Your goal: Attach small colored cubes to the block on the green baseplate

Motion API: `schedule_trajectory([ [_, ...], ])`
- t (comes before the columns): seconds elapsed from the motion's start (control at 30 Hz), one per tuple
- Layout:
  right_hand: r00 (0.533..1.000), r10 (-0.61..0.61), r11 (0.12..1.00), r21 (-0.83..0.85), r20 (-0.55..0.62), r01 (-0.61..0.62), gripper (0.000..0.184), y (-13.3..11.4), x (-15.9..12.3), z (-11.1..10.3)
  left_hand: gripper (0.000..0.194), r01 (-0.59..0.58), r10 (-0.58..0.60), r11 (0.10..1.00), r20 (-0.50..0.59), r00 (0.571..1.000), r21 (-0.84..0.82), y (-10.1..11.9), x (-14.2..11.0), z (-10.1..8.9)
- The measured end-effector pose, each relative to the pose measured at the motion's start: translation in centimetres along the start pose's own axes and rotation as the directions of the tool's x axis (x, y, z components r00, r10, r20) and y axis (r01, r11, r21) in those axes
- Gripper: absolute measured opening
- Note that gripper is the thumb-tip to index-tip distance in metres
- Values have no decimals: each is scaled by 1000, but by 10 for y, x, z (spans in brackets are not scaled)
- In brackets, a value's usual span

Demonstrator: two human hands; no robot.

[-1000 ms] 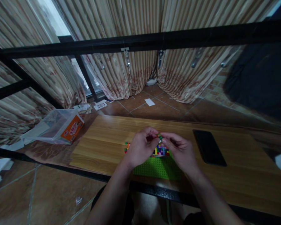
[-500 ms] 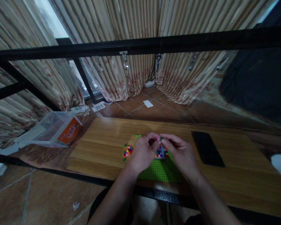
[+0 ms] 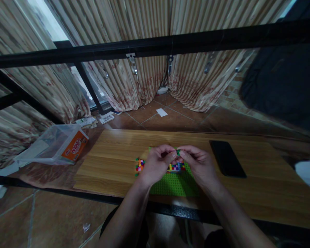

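My left hand (image 3: pixel 158 162) and my right hand (image 3: pixel 197 162) meet over the board, each with thumb and fingers pinched together. A small green toy brick (image 3: pixel 178 152) shows between their fingertips. My fingers partly hide it, and I cannot make out whether other bricks are joined to it. Just beneath lies a block of many-coloured toy bricks (image 3: pixel 177 167) on a green studded baseplate (image 3: pixel 174 186); my hands cover its far part. Left of my left hand is a small pile of loose coloured bricks (image 3: pixel 140 165).
A black phone or tablet (image 3: pixel 227 159) lies on the wooden table (image 3: pixel 108 158) to the right. On the floor at left stands a clear plastic bin (image 3: pixel 54 148) with an orange label. A black metal bar (image 3: pixel 150 48) crosses in front of the curtains.
The view has shifted slightly. My hands stay together over the block; the pink piece seen beside the green brick no longer shows, and more of the green brick is visible.
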State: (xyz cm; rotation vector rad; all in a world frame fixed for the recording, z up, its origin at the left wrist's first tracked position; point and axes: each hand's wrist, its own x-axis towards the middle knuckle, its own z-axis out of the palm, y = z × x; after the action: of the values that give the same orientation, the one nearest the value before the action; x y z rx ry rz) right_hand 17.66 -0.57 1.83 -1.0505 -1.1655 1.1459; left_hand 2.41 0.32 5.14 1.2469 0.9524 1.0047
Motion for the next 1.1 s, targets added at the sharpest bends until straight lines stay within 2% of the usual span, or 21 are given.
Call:
schedule_trajectory([
  [0.13, 999, 29, 995, 95, -25, -26, 21, -2, 2, -1, 21, 43, -43, 998, -1, 999, -42, 0, 0, -3],
  [0.27, 994, 17, 988, 154, -108, 0, 32, -5, 10, -17, 17, 55, -55, 998, -101, 993, -5, -6, 3, -8],
  [0.43, 990, -1, 1000, -30, -139, -3, 29, -1, 21, -45, 16, 34, -21, 998, -212, 977, 59, -11, 8, -16],
  [0.53, 992, 9, 984, -174, -124, -30, 32, 6, 22, -53, 14, 36, -7, 993, -242, 970, 113, -12, 10, -19],
  [0.67, 996, 9, 929, -368, -94, -43, 23, 11, 18, -51, 11, 48, -10, 987, -240, 971, 154, -15, 12, -22],
  [0.8, 998, -49, 829, -558, -31, 23, 17, 14, 15, -43, 10, 44, -4, 984, -225, 974, 174, -19, 12, -22],
  [0.97, 982, -186, 851, -501, -6, 158, 15, 33, 19, -31, 13, 23, 24, 975, -211, 977, 219, -20, 12, -22],
  [1.1, 986, -167, 866, -481, -14, 140, 14, 45, 22, -26, 12, 29, 18, 974, -208, 978, 224, -20, 12, -23],
])
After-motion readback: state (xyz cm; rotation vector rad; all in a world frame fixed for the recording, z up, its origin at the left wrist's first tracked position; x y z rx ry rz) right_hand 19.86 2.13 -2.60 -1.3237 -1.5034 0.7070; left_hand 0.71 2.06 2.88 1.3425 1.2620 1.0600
